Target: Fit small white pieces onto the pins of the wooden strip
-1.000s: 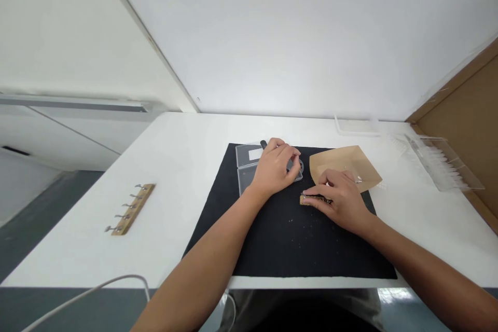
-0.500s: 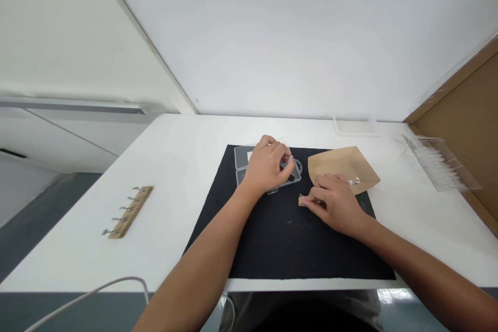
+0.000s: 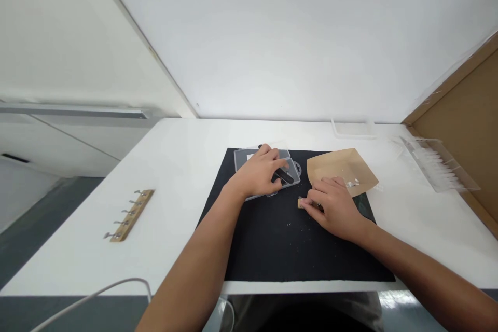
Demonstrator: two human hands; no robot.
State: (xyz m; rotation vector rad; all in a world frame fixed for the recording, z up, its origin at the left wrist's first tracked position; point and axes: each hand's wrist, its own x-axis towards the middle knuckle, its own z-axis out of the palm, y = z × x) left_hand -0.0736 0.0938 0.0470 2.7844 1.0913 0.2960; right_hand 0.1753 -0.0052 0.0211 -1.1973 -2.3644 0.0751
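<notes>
At the top of a black mat, my left hand reaches over an open clear plastic case, its thumb and fingers apart around a black tool lying in the case. Whether the fingers touch the tool is hard to tell. To the right, my right hand pinches a small tan wooden piece with a bit of metal on it, just above the mat. Beyond that hand sits a brown paper tray with small white bits inside.
On the left of the white table lies a wooden strip with several metal hooks. A clear box of white pieces is at the right, a clear tray at the back. A white cable crosses the lower left.
My left hand has shifted slightly left and down and its thumb and fingers have parted, uncovering the black tool. My right hand has hardly moved.
</notes>
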